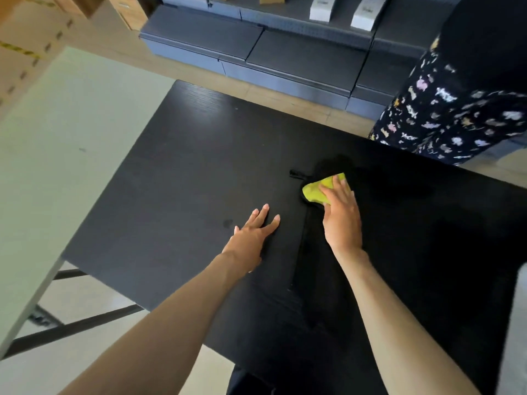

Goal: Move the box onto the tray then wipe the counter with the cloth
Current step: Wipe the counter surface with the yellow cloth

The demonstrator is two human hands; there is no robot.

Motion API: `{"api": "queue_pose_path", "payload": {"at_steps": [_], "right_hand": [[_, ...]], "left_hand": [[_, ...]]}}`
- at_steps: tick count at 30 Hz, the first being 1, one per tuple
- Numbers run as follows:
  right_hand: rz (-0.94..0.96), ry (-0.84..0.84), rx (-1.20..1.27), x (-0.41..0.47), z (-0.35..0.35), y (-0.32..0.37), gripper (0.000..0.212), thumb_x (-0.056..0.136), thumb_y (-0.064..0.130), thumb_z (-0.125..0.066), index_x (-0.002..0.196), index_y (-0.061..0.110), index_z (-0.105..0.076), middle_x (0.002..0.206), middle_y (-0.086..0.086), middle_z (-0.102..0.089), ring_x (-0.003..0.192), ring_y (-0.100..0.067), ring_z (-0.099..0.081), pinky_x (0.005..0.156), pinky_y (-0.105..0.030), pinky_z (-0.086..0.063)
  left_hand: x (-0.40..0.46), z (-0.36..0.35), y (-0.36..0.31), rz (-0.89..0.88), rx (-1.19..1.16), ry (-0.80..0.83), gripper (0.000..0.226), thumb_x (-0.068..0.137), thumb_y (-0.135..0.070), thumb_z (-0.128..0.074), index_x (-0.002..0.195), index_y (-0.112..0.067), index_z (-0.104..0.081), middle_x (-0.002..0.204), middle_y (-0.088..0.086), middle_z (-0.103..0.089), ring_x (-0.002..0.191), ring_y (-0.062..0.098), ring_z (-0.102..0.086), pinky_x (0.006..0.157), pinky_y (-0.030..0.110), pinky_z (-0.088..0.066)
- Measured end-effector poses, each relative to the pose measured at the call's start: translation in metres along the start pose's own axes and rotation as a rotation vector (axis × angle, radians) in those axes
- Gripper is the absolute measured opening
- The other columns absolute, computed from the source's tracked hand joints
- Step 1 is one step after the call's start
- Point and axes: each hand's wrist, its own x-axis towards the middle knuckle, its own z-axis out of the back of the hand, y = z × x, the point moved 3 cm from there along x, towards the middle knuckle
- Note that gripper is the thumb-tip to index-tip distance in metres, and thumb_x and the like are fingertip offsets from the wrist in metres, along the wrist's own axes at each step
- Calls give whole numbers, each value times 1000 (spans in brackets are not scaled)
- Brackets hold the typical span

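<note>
A yellow-green cloth [313,192] with a black edge and a small black loop lies on the black counter [176,166], right of its middle. My right hand [340,218] lies on top of the cloth with its fingers spread, pressing it onto the counter. My left hand [252,233] rests flat on the bare counter, just left of the right hand, with its fingers apart and nothing in it. No box or tray is in view.
A small dull spot [227,222] marks the counter left of my left hand. A white table [57,132] adjoins the counter's left edge. Grey shelving [256,52] carrying white boxes [322,7] lies beyond. A person in a dark patterned garment [456,109] stands at the far right corner.
</note>
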Motion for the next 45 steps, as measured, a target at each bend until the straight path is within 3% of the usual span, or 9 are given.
{"api": "queue_pose_path", "payload": {"at_steps": [6, 9, 12, 17, 20, 26, 32, 37, 45], "right_hand": [[35, 44, -7, -86, -19, 26, 51, 97, 2, -61, 143, 23, -57, 167, -6, -34, 158, -21, -24, 128, -43, -25], [33, 59, 3, -133, -24, 42, 51, 97, 3, -61, 143, 24, -57, 168, -5, -32, 158, -20, -22, 129, -41, -24], [35, 61, 3, -180, -29, 58, 51, 97, 6, -61, 144, 26, -56, 169, -4, -31, 159, -18, -20, 129, -39, -22], [55, 90, 21, -242, -38, 81, 47, 95, 17, -64, 140, 27, -57, 169, -3, -31, 159, -19, -21, 127, -42, -27], [77, 79, 19, -259, -40, 81, 41, 96, 21, -65, 137, 27, -59, 167, -2, -35, 157, -19, -25, 126, -42, -30], [64, 47, 7, -274, -25, 53, 34, 101, 14, -57, 132, 26, -61, 166, 2, -36, 158, -15, -23, 126, -42, -29], [-96, -3, -78, -306, 17, -3, 41, 95, 5, -65, 131, 23, -63, 166, -1, -37, 157, -17, -27, 123, -44, -35], [-271, -85, -132, -345, 59, -63, 53, 85, -11, -70, 130, 17, -66, 163, -4, -42, 154, -23, -34, 120, -49, -37], [-438, -125, -134, -369, 97, -120, 54, 88, -13, -65, 133, 16, -61, 165, 0, -38, 154, -22, -33, 123, -51, -31]], "left_hand": [[6, 1, 8, -32, 7, -6, 109, 79, 19, -49, 160, -40, -6, 168, -10, 20, 157, 17, 6, 114, 54, -40], [5, 0, 9, -44, -46, 0, 97, 83, 14, -47, 160, -37, -16, 169, -10, 17, 157, 18, 5, 115, 55, -37], [5, 0, 8, -52, -50, 5, 98, 85, 11, -50, 160, -39, -11, 169, -9, 16, 157, 19, 6, 118, 55, -32], [6, 3, 7, -70, -12, -7, 100, 84, 16, -46, 161, -37, -10, 170, -4, 14, 157, 21, 3, 118, 35, -32], [4, 3, 3, -50, -16, -17, 99, 85, 15, -46, 161, -37, -10, 169, -6, 15, 157, 19, 3, 115, 32, -32], [0, -2, 1, -8, -68, -38, 97, 86, 12, -47, 161, -38, -10, 169, -9, 14, 157, 18, 5, 119, 36, -29], [5, -13, 8, 19, -134, -55, 102, 80, 13, -48, 160, -40, -13, 169, -11, 12, 157, 18, 8, 123, 57, -19], [3, -17, 5, 31, -133, -82, 101, 81, 12, -51, 160, -37, -13, 170, -9, 12, 157, 19, 9, 123, 62, -13], [1, -17, 2, 41, -160, -106, 99, 80, 13, -51, 160, -34, -15, 170, -8, 9, 157, 19, 9, 123, 62, -8]]}}
